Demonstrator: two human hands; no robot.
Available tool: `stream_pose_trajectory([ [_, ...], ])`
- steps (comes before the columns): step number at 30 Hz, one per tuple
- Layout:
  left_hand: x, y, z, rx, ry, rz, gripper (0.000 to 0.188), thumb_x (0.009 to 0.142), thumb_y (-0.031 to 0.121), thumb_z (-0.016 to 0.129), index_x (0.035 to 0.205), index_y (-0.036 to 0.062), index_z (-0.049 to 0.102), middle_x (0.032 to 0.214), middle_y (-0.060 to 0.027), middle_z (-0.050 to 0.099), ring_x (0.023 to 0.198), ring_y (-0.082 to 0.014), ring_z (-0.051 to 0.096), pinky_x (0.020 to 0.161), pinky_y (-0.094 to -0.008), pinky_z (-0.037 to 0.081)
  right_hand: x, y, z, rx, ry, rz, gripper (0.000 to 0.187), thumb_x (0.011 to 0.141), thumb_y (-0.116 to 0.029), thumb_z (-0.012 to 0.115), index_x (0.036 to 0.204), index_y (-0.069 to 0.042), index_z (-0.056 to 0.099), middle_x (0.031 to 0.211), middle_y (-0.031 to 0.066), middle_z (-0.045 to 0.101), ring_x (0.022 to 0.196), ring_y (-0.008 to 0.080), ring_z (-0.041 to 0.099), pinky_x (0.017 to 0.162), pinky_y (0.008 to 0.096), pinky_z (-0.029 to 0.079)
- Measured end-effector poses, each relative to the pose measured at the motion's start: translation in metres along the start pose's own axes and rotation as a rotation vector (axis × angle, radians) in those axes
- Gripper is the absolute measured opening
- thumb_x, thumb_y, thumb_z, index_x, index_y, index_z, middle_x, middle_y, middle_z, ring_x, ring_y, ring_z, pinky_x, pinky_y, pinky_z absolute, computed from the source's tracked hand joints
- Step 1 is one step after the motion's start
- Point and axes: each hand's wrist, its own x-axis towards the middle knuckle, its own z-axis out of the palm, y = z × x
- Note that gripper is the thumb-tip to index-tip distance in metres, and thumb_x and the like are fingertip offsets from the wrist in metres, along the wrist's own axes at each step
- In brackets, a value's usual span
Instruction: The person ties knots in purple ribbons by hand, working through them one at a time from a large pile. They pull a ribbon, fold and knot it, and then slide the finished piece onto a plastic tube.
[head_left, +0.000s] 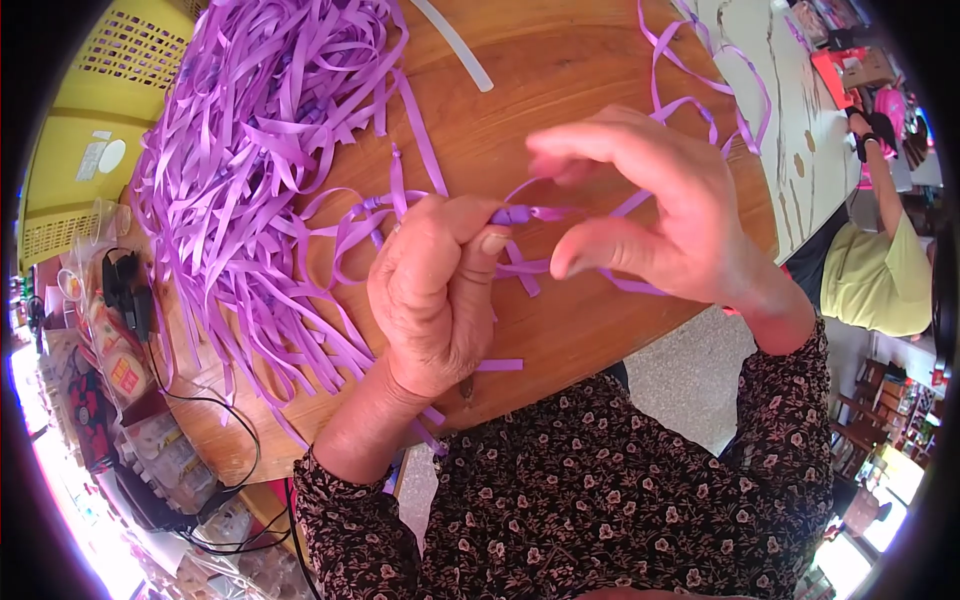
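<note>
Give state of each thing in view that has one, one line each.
Left hand: closed, pinching the dark purple piece
Right hand: open, thumb and fingers apart
Dark purple piece: in the left hand's grip, partly exposed
Purple ribbon pile: heaped, loose
Whitish strip: lying on table
Wooden table: partly covered by ribbon
</note>
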Motion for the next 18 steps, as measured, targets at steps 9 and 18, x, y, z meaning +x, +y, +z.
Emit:
stream_pose_trajectory([
  [9,0.001,0.012,-0.004,-0.095,-0.013,-0.102,0.007,0.082,-0.003,0.063,0.088,-0.0003,0.06,0.076,-0.0082,0.06,0.06,-0.0179,0.052,0.054,-0.0271,0.041,0.002,0.001,0.009,-0.194,0.105,-0.387,0.032,0.064,0.0,0.076,0.093,0.006,0.065,0.083,0.0116,0.061,0.069,0.0226,0.058,0.054,0.031,0.046],
  [18,0.003,0.015,-0.006,-0.075,-0.085,-0.028,0.008,0.079,0.002,0.065,0.085,0.0026,0.061,0.069,-0.006,0.056,0.056,-0.0202,0.05,0.052,-0.0296,0.04,-0.001,-0.007,0.008,-0.33,0.022,-0.47,0.032,0.059,-0.002,0.074,0.086,0.007,0.06,0.078,0.0132,0.056,0.065,0.0262,0.054,0.053,0.0331,0.046],
])
